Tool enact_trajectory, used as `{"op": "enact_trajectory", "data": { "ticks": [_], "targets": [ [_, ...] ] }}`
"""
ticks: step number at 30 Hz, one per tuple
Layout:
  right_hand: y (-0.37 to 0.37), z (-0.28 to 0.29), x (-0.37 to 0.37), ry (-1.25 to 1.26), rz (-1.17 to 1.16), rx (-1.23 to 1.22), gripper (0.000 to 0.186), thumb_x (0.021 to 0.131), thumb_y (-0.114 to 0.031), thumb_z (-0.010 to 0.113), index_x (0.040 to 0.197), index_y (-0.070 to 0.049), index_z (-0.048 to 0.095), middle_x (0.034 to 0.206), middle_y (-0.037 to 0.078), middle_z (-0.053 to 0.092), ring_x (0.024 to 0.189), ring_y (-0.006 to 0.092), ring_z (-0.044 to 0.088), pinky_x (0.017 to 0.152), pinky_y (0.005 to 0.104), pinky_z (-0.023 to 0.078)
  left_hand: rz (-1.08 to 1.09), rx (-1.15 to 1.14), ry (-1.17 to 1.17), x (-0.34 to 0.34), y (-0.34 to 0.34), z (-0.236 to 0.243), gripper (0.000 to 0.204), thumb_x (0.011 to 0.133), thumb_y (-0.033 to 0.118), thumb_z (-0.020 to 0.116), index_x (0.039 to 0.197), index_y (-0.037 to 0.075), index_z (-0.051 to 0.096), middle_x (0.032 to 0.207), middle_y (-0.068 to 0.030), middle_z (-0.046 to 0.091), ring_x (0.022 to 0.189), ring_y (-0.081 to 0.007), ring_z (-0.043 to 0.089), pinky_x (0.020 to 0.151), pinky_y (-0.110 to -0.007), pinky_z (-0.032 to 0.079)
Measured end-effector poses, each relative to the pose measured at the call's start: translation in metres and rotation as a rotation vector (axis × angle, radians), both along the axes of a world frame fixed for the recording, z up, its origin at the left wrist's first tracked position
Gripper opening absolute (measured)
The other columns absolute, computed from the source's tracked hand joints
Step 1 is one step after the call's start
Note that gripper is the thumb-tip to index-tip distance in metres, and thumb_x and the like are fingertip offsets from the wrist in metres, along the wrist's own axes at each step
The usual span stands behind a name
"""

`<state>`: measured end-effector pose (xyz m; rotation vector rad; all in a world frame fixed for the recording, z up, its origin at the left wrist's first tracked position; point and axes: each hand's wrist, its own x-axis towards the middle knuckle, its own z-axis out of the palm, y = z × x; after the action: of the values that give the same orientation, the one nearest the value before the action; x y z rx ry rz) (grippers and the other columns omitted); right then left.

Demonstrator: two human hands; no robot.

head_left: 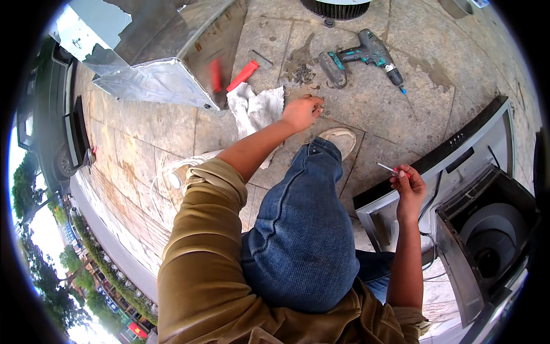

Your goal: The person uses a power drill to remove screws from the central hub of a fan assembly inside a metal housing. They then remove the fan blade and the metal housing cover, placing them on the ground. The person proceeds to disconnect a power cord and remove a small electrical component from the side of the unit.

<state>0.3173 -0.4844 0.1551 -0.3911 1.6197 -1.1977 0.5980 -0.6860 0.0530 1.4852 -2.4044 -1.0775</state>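
Observation:
My left hand (pixel 302 113) is low over the paving, its fingers curled in. Whether something small is between the fingertips I cannot make out. Just beyond it lies a small pile of screws (pixel 303 73), and a crumpled white rag (pixel 256 108) is to its left. A scraper with a red handle (pixel 243 75) rests past the rag. My right hand (pixel 408 186) grips a small screwdriver (pixel 386 167) by its red handle, the metal shaft pointing left. It is beside a curved panel (pixel 424 166) with a dark edge.
A cordless drill (pixel 366 57) lies beyond my hands. At the right stands an opened appliance housing (pixel 470 252) with a round fan opening and loose cables. A greasy metal casing (pixel 166 74) is at the far left. A dark fan wheel (pixel 338 10) sits at the top. My shoe (pixel 340 139) is between my hands.

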Motion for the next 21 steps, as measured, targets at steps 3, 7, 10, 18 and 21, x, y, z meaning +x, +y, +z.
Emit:
{"op": "enact_trajectory", "data": {
  "ticks": [3,7,10,18,21],
  "targets": [
    [0.015,0.002,-0.012,0.026,0.0,0.042,0.018,0.091,-0.012,0.059,0.105,0.0,0.061,0.092,0.007,0.066,0.072,0.0114,0.061,0.064,0.0228,0.048,0.104,-0.047,-0.164,0.039,-0.013,-0.033,0.036,0.085,0.022,0.06,0.119,0.011,0.056,0.093,-0.0135,0.065,0.087,-0.0309,0.063,0.079,-0.039,0.05],
    [0.028,0.0,-0.015,0.022,-0.021,0.083,0.018,0.091,-0.012,0.059,0.105,0.0,0.061,0.091,0.007,0.066,0.073,0.0116,0.061,0.065,0.0231,0.047,0.158,0.085,-0.265,0.04,-0.029,-0.034,0.054,0.085,0.025,0.059,0.135,0.012,0.042,0.097,-0.0162,0.066,0.091,-0.033,0.063,0.082,-0.041,0.049],
    [0.028,0.002,-0.014,0.026,0.001,0.077,0.018,0.091,-0.012,0.059,0.105,0.0,0.061,0.09,0.006,0.066,0.073,0.0115,0.061,0.066,0.023,0.047,0.217,0.117,-0.306,0.034,-0.039,-0.036,0.064,0.085,0.028,0.06,0.14,0.014,0.033,0.097,-0.017,0.066,0.092,-0.0335,0.063,0.083,-0.041,0.049],
    [0.025,0.008,-0.009,0.028,0.002,0.066,0.016,0.092,-0.011,0.059,0.104,-0.001,0.061,0.089,0.005,0.066,0.073,0.0109,0.06,0.067,0.0233,0.047,0.319,0.109,-0.181,0.034,-0.032,-0.035,0.035,0.083,0.023,0.062,0.117,0.014,0.058,0.094,-0.0151,0.068,0.087,-0.0313,0.065,0.08,-0.039,0.049],
    [0.029,0.005,-0.008,0.014,-0.007,0.076,0.016,0.092,-0.011,0.059,0.104,-0.001,0.061,0.089,0.005,0.065,0.073,0.0108,0.06,0.067,0.0233,0.047,0.384,0.04,-0.17,0.049,-0.038,-0.04,0.03,0.083,0.02,0.061,0.113,0.014,0.061,0.092,-0.0143,0.068,0.086,-0.0303,0.065,0.079,-0.038,0.05]
  ]
}}
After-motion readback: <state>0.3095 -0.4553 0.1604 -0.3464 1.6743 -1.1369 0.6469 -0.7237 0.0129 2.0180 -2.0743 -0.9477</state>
